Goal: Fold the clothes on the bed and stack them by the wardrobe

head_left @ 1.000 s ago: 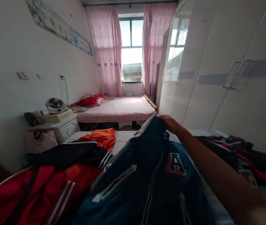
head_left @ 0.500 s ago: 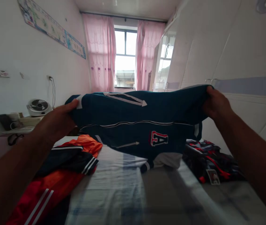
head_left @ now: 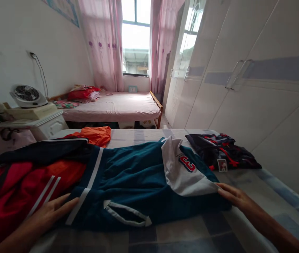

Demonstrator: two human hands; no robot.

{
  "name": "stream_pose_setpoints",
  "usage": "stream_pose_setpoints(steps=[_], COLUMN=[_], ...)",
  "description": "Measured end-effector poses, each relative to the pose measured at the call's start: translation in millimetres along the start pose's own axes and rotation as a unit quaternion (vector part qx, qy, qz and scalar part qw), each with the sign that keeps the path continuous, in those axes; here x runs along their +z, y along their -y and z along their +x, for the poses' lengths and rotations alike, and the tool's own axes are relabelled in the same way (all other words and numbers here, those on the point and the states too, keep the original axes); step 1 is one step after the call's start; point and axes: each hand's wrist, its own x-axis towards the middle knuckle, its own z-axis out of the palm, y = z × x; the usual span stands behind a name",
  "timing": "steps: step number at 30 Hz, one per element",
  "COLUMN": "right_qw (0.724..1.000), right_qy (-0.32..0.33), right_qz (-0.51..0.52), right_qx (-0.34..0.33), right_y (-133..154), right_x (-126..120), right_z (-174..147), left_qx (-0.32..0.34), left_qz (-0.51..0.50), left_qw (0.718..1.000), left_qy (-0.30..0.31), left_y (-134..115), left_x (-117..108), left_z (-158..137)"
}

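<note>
A teal jacket [head_left: 136,168] with white stripes and white-edged pockets lies spread sideways on a checked bed sheet [head_left: 170,235]. Its grey-white part [head_left: 183,175], bearing a red and navy number, is folded over the front toward the right end. At the striped hem, my left hand [head_left: 57,209] is closed on the cloth's near corner. My right hand [head_left: 233,195] grips the jacket at the far right, by the edge of the grey-white part. Some of the fingertips of both hands are hidden by the fabric.
Red and orange clothes [head_left: 33,189] and a dark garment [head_left: 46,151] are heaped at the left. A folded black-and-red garment [head_left: 223,151] with a tag lies at the right. Beyond stand a pink-sheeted bed [head_left: 118,105], a fan [head_left: 28,95] and a white wardrobe [head_left: 239,112].
The jacket has come down from being held up in the air and now rests on the bed. Both hands have lowered with it, and my view has tilted downward.
</note>
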Motion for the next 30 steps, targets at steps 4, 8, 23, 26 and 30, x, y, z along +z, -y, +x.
stream_pose_setpoints(steps=[4,8,23,26,30], right_qw=[0.999,0.986,0.879,0.890,0.906], right_qy=[-0.026,-0.134,-0.252,-0.130,-0.068], right_qz=[-0.031,-0.063,-0.301,-0.304,-0.312], right_qx=[-0.030,-0.077,-0.271,-0.314,-0.279], right_y=[24,16,25,30,17], right_x=[0,-9,47,74,93], right_z=[-3,-20,-38,-24,-1], left_qx=[-0.071,-0.055,0.306,0.377,0.321], left_qz=[-0.083,-0.097,0.310,0.332,0.338], left_qw=[0.991,0.992,0.895,0.864,0.880], left_qy=[0.074,0.063,-0.102,-0.015,0.087], left_y=[-31,-20,2,8,17], left_x=[0,-2,22,35,40], left_z=[-8,-13,-13,-5,12])
